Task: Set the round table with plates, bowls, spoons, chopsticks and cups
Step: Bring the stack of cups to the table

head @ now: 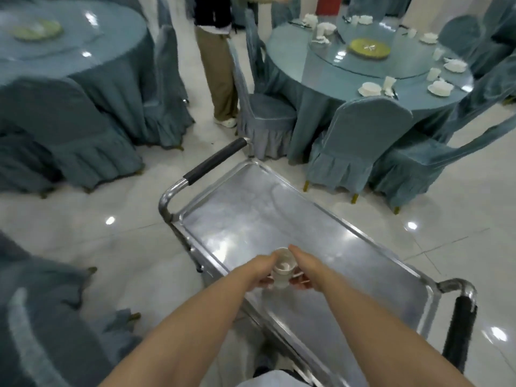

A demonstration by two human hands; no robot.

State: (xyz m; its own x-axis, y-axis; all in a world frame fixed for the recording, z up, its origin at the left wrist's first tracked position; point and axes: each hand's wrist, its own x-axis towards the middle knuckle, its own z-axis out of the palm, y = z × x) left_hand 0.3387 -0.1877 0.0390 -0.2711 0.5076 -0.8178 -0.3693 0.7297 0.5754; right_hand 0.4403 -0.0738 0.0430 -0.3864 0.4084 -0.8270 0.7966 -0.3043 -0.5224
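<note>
Both my hands hold a small stack of white cups (282, 270) above the steel cart top (262, 216). My left hand (262, 270) grips the stack from the left, and my right hand (303, 270) grips it from the right, fingers curled under it. The round table (321, 79) with a blue cloth stands at the upper right. White plates with bowls (369, 88) and cups (388, 82) sit along its rim, around a glass turntable (391, 62) with a yellow-green dish (370, 48) at its centre.
Covered chairs (360, 143) ring the table's near side. Another person's legs (220, 79) stand between this table and a second blue-clothed table (83, 60) at the upper left. The cart's black handles (216, 160) stick up at both ends. More covered chairs sit at the lower left.
</note>
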